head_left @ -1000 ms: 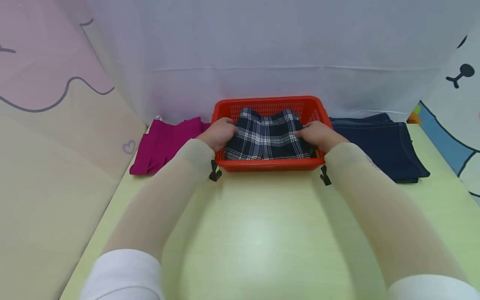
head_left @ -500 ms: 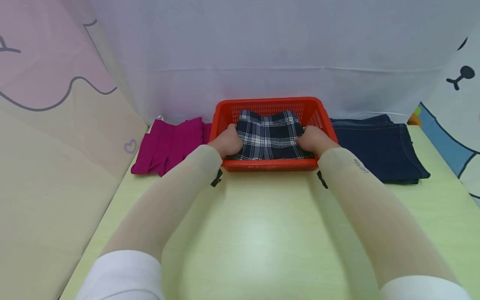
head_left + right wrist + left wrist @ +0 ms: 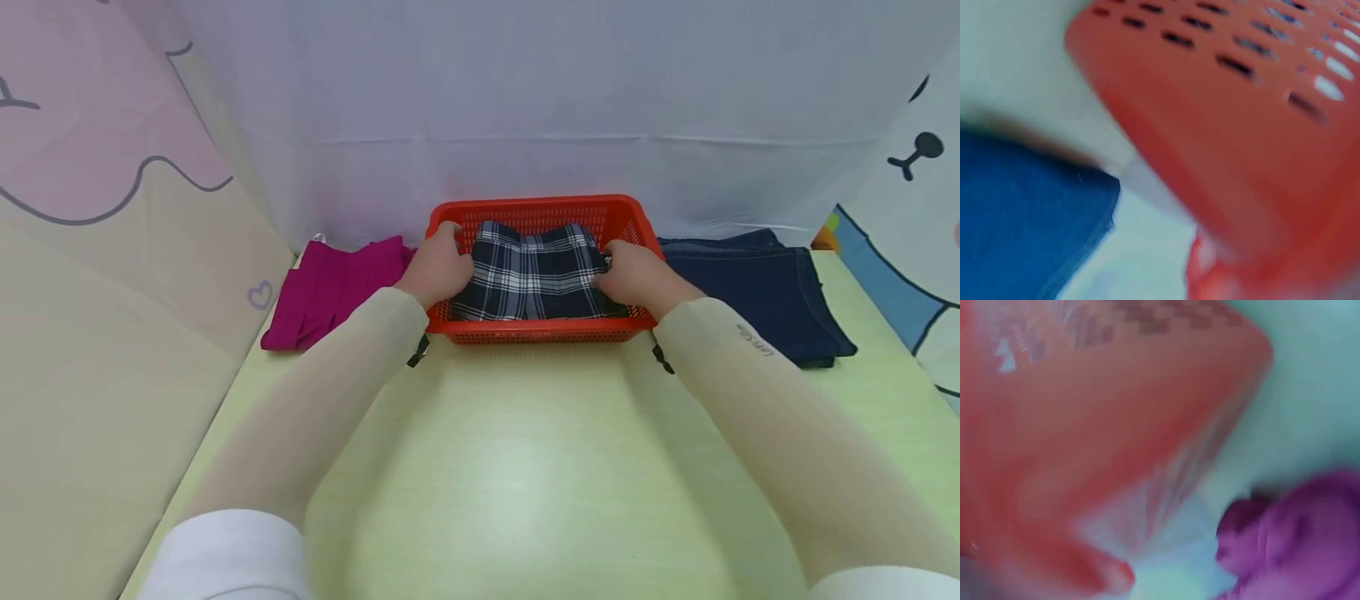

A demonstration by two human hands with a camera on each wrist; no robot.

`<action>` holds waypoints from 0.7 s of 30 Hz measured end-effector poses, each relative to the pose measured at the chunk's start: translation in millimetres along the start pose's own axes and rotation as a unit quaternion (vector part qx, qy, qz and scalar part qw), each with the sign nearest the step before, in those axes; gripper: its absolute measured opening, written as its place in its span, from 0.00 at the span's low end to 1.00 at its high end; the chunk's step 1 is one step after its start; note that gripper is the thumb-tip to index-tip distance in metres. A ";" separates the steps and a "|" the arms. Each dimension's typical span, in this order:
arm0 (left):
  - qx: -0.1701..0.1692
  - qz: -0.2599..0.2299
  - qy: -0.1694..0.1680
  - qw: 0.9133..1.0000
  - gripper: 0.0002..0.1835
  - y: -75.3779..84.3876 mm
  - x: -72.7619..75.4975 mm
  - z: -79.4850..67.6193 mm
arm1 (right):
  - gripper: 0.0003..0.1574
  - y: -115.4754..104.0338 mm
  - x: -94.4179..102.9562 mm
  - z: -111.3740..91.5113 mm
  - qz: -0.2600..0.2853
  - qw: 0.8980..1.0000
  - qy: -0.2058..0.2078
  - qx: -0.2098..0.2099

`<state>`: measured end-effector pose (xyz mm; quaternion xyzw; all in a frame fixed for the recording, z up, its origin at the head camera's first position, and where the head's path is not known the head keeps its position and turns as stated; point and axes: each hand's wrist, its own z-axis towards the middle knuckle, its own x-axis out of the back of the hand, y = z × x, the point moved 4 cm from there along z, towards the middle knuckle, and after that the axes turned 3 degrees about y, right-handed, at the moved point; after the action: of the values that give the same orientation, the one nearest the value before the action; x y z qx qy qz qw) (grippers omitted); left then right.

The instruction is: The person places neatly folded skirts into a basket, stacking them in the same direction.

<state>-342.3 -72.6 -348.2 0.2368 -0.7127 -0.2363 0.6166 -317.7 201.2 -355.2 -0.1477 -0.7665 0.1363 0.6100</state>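
The folded plaid cloth of black, white and grey (image 3: 534,279) was inside the red plastic basket with little holes (image 3: 540,327), lying low, with its far edge sticking up a bit. I watched from far away, and I judged that the step in hand was setting the cloth neatly in the basket.

The left hand (image 3: 438,267) was over the basket's left side. Its thumb and pointing finger looked spread apart, but I could not tell if it pinched the rim or just touched it. The right hand (image 3: 636,275) was at the other side, its thumb by the cloth's edge. I could not tell if it pinched anything, and the wrist pictures were too blurry to help.

I thought the next move called for a check that both hands were free of the cloth, then a firm, even hold on both basket sides.

Bright pink folded cloth (image 3: 337,287) lay to the left, and dark blue folded denim (image 3: 750,292) to the right, on the pale yellow-green table (image 3: 517,458).
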 end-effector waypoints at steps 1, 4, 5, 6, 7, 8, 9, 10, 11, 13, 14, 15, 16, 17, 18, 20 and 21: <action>-0.006 -0.001 0.012 1.000 0.37 -1.5 6.0 0.1 | 0.43 0.2 3.3 -4.6 -0.005 1.000 0.000 0.008; -0.014 -0.009 0.037 0.999 0.35 -11.8 21.9 1.2 | 0.43 5.3 12.8 -18.5 -0.012 0.999 0.004 0.044; -0.017 -0.009 0.042 0.999 0.34 -16.5 26.2 1.7 | 0.44 7.7 16.0 -23.4 -0.015 0.998 0.007 0.057; -0.020 -0.006 0.048 0.999 0.33 -21.7 30.1 2.1 | 0.44 10.3 19.1 -28.2 -0.015 0.997 0.013 0.070; -0.025 0.000 0.052 0.998 0.32 -26.9 33.4 2.1 | 0.45 13.0 22.2 -33.0 -0.015 0.996 0.018 0.081; -0.028 0.004 0.056 0.998 0.31 -32.0 35.9 2.0 | 0.45 16.3 24.9 -37.2 -0.016 0.995 0.023 0.091; -0.032 0.011 0.059 0.998 0.30 -36.7 37.9 2.1 | 0.46 19.5 27.5 -41.5 -0.016 0.995 0.029 0.098; -0.033 0.015 0.062 0.997 0.29 -41.1 39.4 1.8 | 0.46 23.1 29.7 -45.1 -0.018 0.994 0.034 0.103; -0.033 0.018 0.065 0.997 0.29 -44.8 40.5 1.5 | 0.46 27.0 31.7 -48.5 -0.021 0.993 0.039 0.106; -0.026 0.014 0.063 0.998 0.29 -50.5 39.8 1.4 | 0.46 36.1 35.1 -53.9 -0.031 0.993 0.048 0.106; -0.017 0.008 0.061 0.998 0.30 -52.4 38.1 2.1 | 0.46 41.3 36.6 -56.0 -0.038 0.992 0.053 0.104; -0.008 0.002 0.057 0.998 0.31 -54.0 36.1 2.9 | 0.46 46.7 37.9 -57.8 -0.044 0.992 0.058 0.100; 0.004 -0.006 0.053 0.999 0.31 -55.5 33.5 3.8 | 0.46 52.4 38.8 -59.0 -0.052 0.992 0.061 0.094; 0.014 -0.016 0.047 0.999 0.31 -56.5 30.4 4.8 | 0.47 58.3 39.5 -60.2 -0.058 0.992 0.063 0.087; 0.028 -0.026 0.040 0.998 0.31 -57.5 26.7 5.8 | 0.47 64.5 40.0 -61.2 -0.063 0.992 0.065 0.082; 0.048 -0.050 0.030 0.997 0.29 -58.8 19.1 7.8 | 0.47 77.5 40.4 -62.5 -0.073 0.993 0.068 0.070; 0.054 -0.064 0.026 0.996 0.28 -59.0 15.3 8.5 | 0.47 84.3 40.3 -62.8 -0.077 0.993 0.068 0.064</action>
<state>-349.9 -127.7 -374.6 0.3208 -0.6917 -0.2297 0.6049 -259.9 296.4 -338.3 -0.0578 -0.7217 0.1272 0.6780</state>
